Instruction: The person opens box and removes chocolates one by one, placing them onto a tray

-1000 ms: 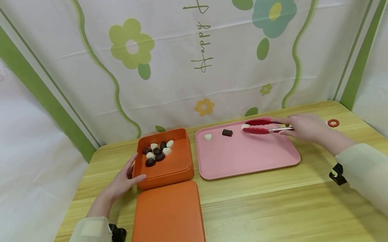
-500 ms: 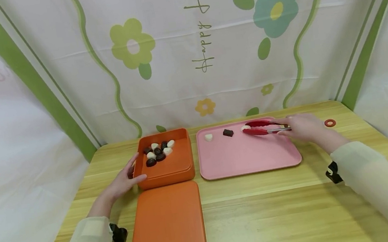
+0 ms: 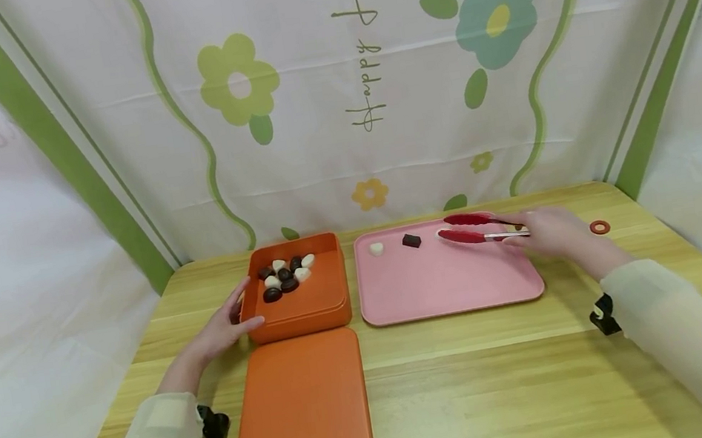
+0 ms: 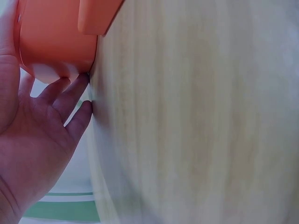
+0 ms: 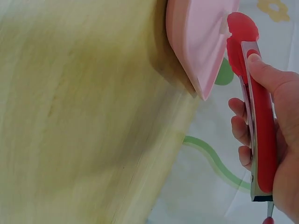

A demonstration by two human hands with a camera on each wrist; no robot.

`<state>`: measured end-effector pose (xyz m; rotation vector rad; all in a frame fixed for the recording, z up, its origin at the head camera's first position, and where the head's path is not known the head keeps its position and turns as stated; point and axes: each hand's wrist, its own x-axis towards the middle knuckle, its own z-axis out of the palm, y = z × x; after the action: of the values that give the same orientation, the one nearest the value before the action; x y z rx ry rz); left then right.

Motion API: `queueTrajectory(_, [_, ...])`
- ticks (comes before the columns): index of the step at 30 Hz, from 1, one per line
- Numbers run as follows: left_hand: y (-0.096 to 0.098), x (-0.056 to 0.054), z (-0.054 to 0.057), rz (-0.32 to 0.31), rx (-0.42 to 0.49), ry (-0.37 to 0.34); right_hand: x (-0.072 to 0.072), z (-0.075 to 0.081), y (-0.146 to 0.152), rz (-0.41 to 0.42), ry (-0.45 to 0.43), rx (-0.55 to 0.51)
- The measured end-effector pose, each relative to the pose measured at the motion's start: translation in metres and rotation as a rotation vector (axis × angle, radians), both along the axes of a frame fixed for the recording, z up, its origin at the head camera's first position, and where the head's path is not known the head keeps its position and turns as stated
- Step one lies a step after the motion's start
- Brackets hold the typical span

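In the head view, my left hand (image 3: 219, 333) holds the left front corner of an orange box (image 3: 331, 319), thumb at the front rim and fingers along the outer left wall. Dark and white chocolates (image 3: 288, 284) lie in it. My right hand (image 3: 551, 230) grips red-tipped tongs (image 3: 475, 236), its thumb on the red handle in the right wrist view. The tongs' tips are spread apart over the pink tray (image 3: 448, 287), around a mostly hidden white chocolate (image 3: 441, 234). A dark rectangular chocolate (image 3: 411, 241) and a white heart-shaped chocolate (image 3: 376, 249) lie farther left on the tray.
A flat orange lid (image 3: 303, 405) lies on the wooden table (image 3: 483, 395) in front of the box. Behind the table hangs a flower-printed curtain (image 3: 314, 149). The tongs' red ring (image 3: 600, 227) shows beyond my right wrist.
The tongs' tips have parted a little wider, the upper one moving away from the white chocolate. My left hand has stayed at the box, and the other chocolates have not moved.
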<state>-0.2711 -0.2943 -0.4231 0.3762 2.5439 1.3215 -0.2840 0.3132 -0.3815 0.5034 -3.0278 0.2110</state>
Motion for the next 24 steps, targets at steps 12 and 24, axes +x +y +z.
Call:
queueTrajectory(12, [0.003, 0.003, 0.004, -0.013, 0.015, 0.009, 0.012, 0.003, 0.007, -0.023, 0.022, -0.029])
queueTrajectory(24, [0.002, 0.002, 0.002, -0.018, 0.021, 0.016, 0.019, 0.021, -0.025, 0.078, 0.074, -0.015])
